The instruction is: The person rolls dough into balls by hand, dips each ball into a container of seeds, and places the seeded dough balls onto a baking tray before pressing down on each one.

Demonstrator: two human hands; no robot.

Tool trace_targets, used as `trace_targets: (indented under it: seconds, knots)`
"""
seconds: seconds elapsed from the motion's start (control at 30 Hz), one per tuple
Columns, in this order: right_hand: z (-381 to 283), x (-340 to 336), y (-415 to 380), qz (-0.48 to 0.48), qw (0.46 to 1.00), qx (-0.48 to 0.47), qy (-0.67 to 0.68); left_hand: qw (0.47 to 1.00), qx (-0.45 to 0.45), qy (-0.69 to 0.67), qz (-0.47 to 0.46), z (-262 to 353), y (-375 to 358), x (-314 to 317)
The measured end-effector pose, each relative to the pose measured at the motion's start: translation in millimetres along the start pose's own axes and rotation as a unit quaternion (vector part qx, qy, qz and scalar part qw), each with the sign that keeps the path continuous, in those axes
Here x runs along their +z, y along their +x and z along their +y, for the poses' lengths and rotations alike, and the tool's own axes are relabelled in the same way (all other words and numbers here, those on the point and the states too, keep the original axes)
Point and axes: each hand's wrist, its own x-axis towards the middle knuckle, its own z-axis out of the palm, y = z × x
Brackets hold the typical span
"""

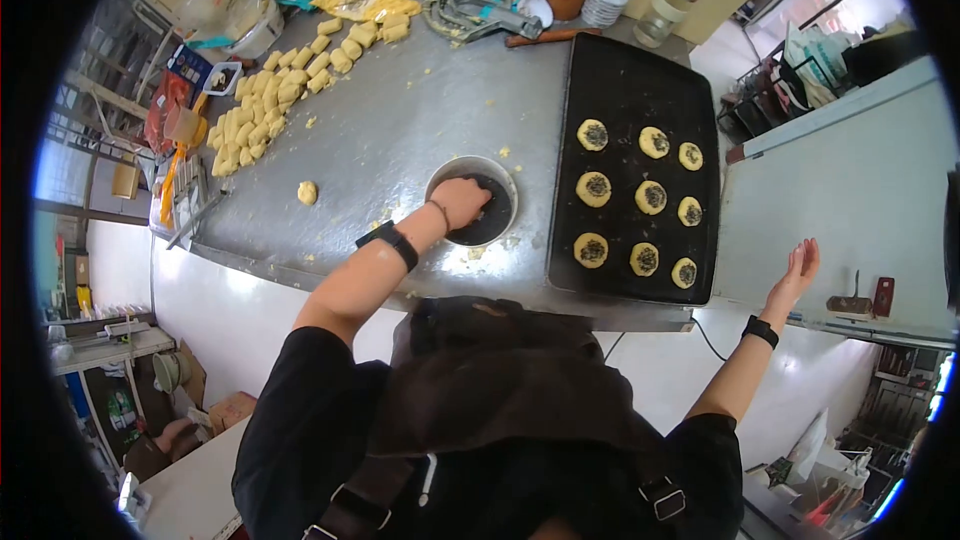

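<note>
My left hand (461,202) reaches into a round metal bowl (515,202) that holds dark seeds (484,228), probably sesame. Its fingers are curled closed and point down into the bowl; whatever they grip is hidden beneath them. Off to the right, past the table's edge, my right hand (794,278) is raised with its fingers stretched out and nothing in it. Between the hands lies a black baking tray (625,70), bearing several flat pale dough rounds (650,197) topped with dark seeds. A single small dough ball (307,192) sits on the table left of the bowl.
Many cut dough pieces (265,105) are heaped at the table's (390,130) back left. Along the back stand metal tools (470,10), a rolling pin (553,37), stacked white cups (605,4) and a glass jar (666,12). A pale worktop (830,170) extends on the right.
</note>
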Motion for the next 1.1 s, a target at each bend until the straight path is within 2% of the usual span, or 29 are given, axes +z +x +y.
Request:
trace_targets:
  seconds: [0.23, 0.37, 0.47, 0.57, 0.63, 0.67, 0.73, 0.8, 0.83, 0.9, 0.97, 1.0, 1.1]
  knots:
    - [65, -31, 80, 0.067, 0.991, -0.112, -0.038, 0.998, -0.055, 0.033, -0.003, 23, -3, -1]
    - [71, -26, 146, 0.085, 0.985, -0.148, -0.016, 0.997, -0.074, 0.008, -0.010, 14, 0, -8]
    - [69, -35, 190, 0.097, 0.978, -0.185, -0.016, 0.975, -0.136, -0.101, 0.142, 23, -11, -31]
    - [61, -56, 230, 0.102, 0.967, -0.232, -0.032, 0.895, -0.214, -0.368, 0.132, 40, -20, -62]
    - [49, -78, 237, 0.105, 0.962, -0.240, -0.080, 0.813, -0.184, -0.527, 0.162, 76, -24, -93]
    - [40, -87, 235, 0.106, 0.946, -0.268, -0.149, 0.763, -0.165, -0.599, 0.177, 94, -23, -107]
    - [31, -111, 225, 0.106, 0.897, -0.316, -0.291, 0.722, -0.149, -0.656, 0.163, 109, -13, -121]
    - [44, -130, 209, 0.076, 0.901, -0.289, -0.314, 0.651, -0.108, -0.737, 0.146, 115, 9, -122]
    - [53, -139, 202, 0.062, 0.901, -0.276, -0.328, 0.638, -0.066, -0.756, 0.128, 115, 23, -120]
    - [79, -134, 171, 0.008, 0.943, -0.216, -0.253, 0.563, -0.010, -0.822, 0.080, 130, 52, -125]
    - [91, -109, 124, -0.085, 0.948, -0.165, -0.260, 0.497, 0.053, -0.865, 0.037, 140, 81, -117]
    - [100, -92, 99, -0.118, 0.929, -0.172, -0.306, 0.487, 0.052, -0.871, 0.035, 148, 91, -115]
    - [146, -47, 42, -0.194, 0.932, -0.194, -0.238, 0.441, 0.046, -0.896, 0.016, 185, 110, -105]
